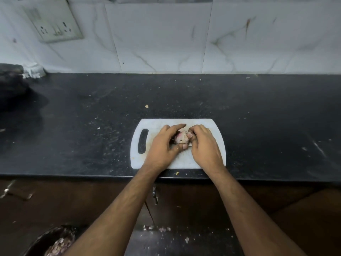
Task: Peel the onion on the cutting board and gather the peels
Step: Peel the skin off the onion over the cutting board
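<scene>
Onion (181, 138): on the white cutting board (158, 124), near edge of the dark worktop (73, 126).
Left hand (162, 145): fingers grasping the onion.
Right hand (203, 145): fingers pinching its far side.

- Legible text, labels, brands, numbers, signs: none showing on any surface in the head view.

The onion (181, 137) is small, pale and whitish with a pink-purple blotch on its upper left, and it sits at the middle of the white cutting board (166, 126). The cutting board lies flat near the table's front edge, roughly midway along it, handle slot to the left.
</scene>
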`<state>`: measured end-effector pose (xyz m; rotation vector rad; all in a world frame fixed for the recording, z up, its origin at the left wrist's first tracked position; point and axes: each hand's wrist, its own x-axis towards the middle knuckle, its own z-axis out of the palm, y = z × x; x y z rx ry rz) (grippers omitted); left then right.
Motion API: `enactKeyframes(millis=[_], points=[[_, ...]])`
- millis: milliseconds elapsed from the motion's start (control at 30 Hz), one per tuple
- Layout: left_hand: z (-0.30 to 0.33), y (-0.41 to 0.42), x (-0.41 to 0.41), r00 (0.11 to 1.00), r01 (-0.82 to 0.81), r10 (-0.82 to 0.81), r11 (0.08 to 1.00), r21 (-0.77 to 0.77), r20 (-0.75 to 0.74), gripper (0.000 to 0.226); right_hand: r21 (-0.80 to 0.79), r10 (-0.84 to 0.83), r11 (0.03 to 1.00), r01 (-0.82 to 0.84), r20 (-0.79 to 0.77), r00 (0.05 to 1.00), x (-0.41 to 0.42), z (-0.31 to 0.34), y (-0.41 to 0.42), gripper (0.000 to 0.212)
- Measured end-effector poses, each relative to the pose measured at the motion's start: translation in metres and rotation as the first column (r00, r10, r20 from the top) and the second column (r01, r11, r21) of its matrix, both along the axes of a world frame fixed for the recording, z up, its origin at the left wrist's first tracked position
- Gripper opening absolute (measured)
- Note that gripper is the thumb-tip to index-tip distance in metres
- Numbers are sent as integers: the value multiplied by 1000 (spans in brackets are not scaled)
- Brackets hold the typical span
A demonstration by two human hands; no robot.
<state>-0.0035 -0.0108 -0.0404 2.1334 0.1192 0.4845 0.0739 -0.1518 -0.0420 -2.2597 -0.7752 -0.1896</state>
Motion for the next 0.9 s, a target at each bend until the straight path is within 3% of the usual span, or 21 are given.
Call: enactKeyframes(millis=[133,467,700,900], points=[[-3,-2,3,1000,-9,10,999,52,-19,52,-58,-46,997,44,-40,998,-6,5,1,11],[-8,-4,3,997,-59,57,997,51,55,36,43,-204,978,203,16,979,-11,4,6,15],[-9,-8,4,997,-75,76,994,78,-8,33,35,-275,960,276,-28,961,-4,-3,8,19],[-8,-8,5,994,-102,104,994,50,-32,31,183,-409,891,415,-75,910,-1,-2,4,11]])
